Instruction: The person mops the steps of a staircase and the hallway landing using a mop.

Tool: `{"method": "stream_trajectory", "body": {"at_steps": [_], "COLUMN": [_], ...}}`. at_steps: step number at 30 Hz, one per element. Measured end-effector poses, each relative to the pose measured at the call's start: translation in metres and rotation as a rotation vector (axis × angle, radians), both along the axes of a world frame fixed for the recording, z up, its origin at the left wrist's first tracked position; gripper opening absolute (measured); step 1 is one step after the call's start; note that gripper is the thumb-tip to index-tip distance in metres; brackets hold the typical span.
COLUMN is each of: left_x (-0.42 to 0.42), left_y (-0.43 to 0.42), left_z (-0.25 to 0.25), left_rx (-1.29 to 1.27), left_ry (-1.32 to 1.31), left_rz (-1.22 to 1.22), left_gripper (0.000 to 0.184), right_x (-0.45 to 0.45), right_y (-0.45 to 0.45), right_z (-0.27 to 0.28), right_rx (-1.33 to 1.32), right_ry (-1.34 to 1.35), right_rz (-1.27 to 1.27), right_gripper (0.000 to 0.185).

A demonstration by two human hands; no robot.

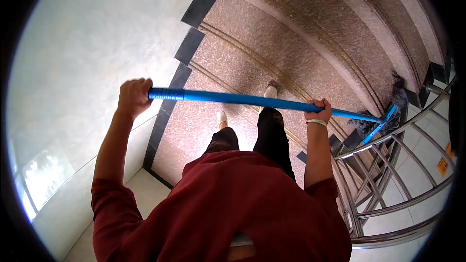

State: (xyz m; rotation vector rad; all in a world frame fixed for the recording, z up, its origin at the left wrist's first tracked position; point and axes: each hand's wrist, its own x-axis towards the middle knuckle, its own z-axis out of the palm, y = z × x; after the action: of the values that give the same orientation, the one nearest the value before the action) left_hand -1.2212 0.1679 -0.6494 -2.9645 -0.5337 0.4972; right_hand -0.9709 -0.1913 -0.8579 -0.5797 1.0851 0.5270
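A mop with a long blue handle stretches across the view, roughly level with my waist. My left hand is closed around the ribbed grip at its left end. Further along the handle, my right hand, with a pale band at the wrist, is wrapped around it too. At the far right, the blue head bar carries dark grey fringe, which lies over the stair edge beside the railing. Part of the fringe is hidden behind the bar.
Speckled brown stone stairs with grooved edges fan out ahead, and my feet stand on them. A curved metal railing runs along the right. A pale tiled wall with dark stepped trim borders the left.
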Motion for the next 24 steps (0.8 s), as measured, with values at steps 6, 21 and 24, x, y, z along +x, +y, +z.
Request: {"method": "stream_trajectory", "body": {"at_steps": [6,21,24], "left_x": [-0.133,-0.566,-0.604], "left_y": [-0.011,-0.103,-0.155], "left_z": [-0.063,-0.029,-0.01], "left_rx": [-0.033,0.186,0.216], "left_ry": [-0.018,0.201,0.105], "left_rz": [0.126,0.798,0.877], "left_gripper": [0.014,0.01,0.012], "right_x": [-0.086,-0.41,-0.455], "right_y": [0.018,0.184,0.221], "right_z": [-0.03,-0.049,-0.041], "right_rx": [-0.044,-0.094,-0.086], "right_ry": [-0.021,0.007,0.057], "right_rz": [0.057,0.6,0.714], "right_gripper": [0.022,0.018,0.015]}}
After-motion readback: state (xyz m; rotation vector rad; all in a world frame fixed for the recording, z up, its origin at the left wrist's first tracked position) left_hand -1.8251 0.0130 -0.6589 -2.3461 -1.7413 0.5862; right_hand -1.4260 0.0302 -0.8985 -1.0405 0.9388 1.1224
